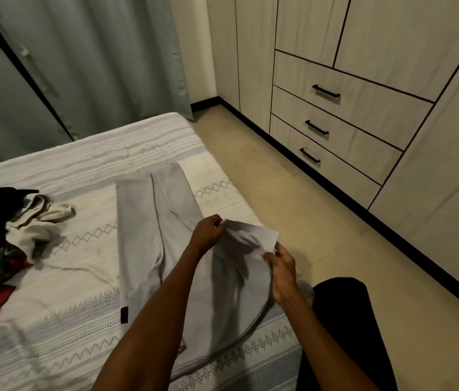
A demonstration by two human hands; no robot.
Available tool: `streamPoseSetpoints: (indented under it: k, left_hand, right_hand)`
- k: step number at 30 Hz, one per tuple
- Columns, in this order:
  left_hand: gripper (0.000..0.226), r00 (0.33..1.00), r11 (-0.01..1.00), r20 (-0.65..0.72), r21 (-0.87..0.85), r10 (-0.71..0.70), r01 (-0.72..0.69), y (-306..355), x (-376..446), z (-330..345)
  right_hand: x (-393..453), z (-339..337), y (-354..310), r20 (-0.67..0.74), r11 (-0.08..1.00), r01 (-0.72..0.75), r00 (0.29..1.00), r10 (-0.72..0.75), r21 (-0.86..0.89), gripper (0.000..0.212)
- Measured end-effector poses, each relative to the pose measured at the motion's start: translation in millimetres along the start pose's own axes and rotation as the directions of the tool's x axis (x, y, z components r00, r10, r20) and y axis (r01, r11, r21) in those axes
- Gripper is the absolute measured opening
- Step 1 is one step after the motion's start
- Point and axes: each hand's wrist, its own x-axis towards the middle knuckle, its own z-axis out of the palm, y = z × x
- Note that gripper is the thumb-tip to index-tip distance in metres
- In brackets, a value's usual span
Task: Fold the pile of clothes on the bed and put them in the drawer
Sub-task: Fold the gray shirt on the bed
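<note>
A pair of light grey trousers (143, 230) lies spread on the bed (62, 320), legs pointing away from me. A white pocket lining (253, 235) sticks out at the trousers' right side, near the bed's edge. My left hand (207, 232) pinches the lining's left end. My right hand (282, 269) pinches its right corner. A pile of unfolded clothes (3, 235), black, cream, patterned and red, lies at the bed's left. Three shut drawers (363, 128) with black handles sit in the wardrobe across the floor.
Tiled floor (293, 210) runs between the bed and the wardrobe wall (434, 193). Green curtains (81, 57) hang behind the bed. My dark-clothed leg (344, 328) is at the bed's right edge.
</note>
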Motion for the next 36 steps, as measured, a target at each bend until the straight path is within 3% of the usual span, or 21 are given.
streamPoseSetpoints:
  k: [2,3,5,7,10,14,16,18,20,23,27,31,34,36]
  left_hand:
    - [0.038,0.997,0.982,-0.077,-0.190,-0.027,0.012,-13.8,-22.6,-14.9]
    - [0.032,0.993,0.963,-0.110,-0.269,-0.053,0.021,-23.0,-36.1,-21.9]
    - [0.019,0.980,0.917,-0.157,-0.395,-0.125,0.054,-39.7,-60.0,-29.8]
    - [0.021,0.960,0.883,-0.195,-0.461,-0.202,0.093,-61.1,-87.4,-35.2]
    - [0.030,0.934,0.845,-0.239,-0.523,-0.265,0.106,-89.4,-117.7,-37.6]
    - [0.020,0.880,0.746,-0.183,-0.620,-0.438,0.242,-113.9,-140.9,-30.4]
    - [0.035,0.880,0.766,-0.170,-0.582,-0.443,0.273,-123.7,-150.6,-21.9]
    - [0.035,0.878,0.815,-0.177,-0.488,-0.444,0.314,-119.0,-161.7,-15.5]
    - [0.047,0.878,0.861,-0.211,-0.388,-0.430,0.329,-110.4,-170.6,-9.0]
    - [0.077,0.866,0.869,-0.173,-0.264,-0.470,0.419,-104.7,-177.5,-2.6]
    - [0.069,0.819,0.827,-0.122,-0.036,-0.560,0.561,-95.3,-181.3,-0.4]
    - [0.046,0.795,0.796,-0.199,0.096,-0.573,0.598,-82.3,-189.1,0.6]
    - [0.049,0.816,0.854,-0.251,-0.136,-0.520,0.503,-82.6,-194.6,-1.3]
    - [0.050,0.804,0.846,-0.307,-0.350,-0.509,0.402,-85.8,-199.5,-4.6]
  right_hand:
    - [-29.0,19.4,5.5,0.073,0.968,0.180,0.983,-0.169,-0.178,0.035]
    - [-45.6,30.0,11.3,0.163,0.894,0.312,0.948,-0.272,-0.323,0.030]
    - [-69.6,45.4,29.5,0.432,0.604,0.599,0.800,-0.418,-0.525,0.027]
    - [-85.5,59.6,51.2,0.662,0.329,0.768,0.640,-0.389,-0.550,0.044]
    - [-97.9,76.5,82.4,0.800,0.106,0.827,0.562,-0.209,-0.553,0.045]
    - [-104.4,79.8,98.9,0.841,0.029,0.842,0.534,0.094,-0.538,0.041]
    - [-104.0,70.7,97.4,0.867,-0.025,0.868,0.497,0.035,-0.497,0.041]
    - [-99.2,55.6,94.0,0.866,-0.116,0.859,0.488,-0.109,-0.499,0.046]
    - [-91.2,35.2,89.4,0.808,-0.129,0.804,0.547,-0.220,-0.580,0.056]
    - [-83.2,-2.3,90.3,0.720,-0.093,0.725,0.645,-0.254,-0.682,0.074]
    - [-85.5,-23.8,90.3,0.615,-0.021,0.620,0.772,-0.163,-0.784,0.063]
    - [-89.5,-21.1,92.0,0.560,0.133,0.607,0.783,-0.271,-0.784,0.047]
    - [-91.6,-19.8,91.0,0.587,0.135,0.672,0.713,-0.384,-0.728,0.049]
    - [-95.7,-16.1,87.7,0.660,0.061,0.754,0.609,-0.440,-0.654,0.044]
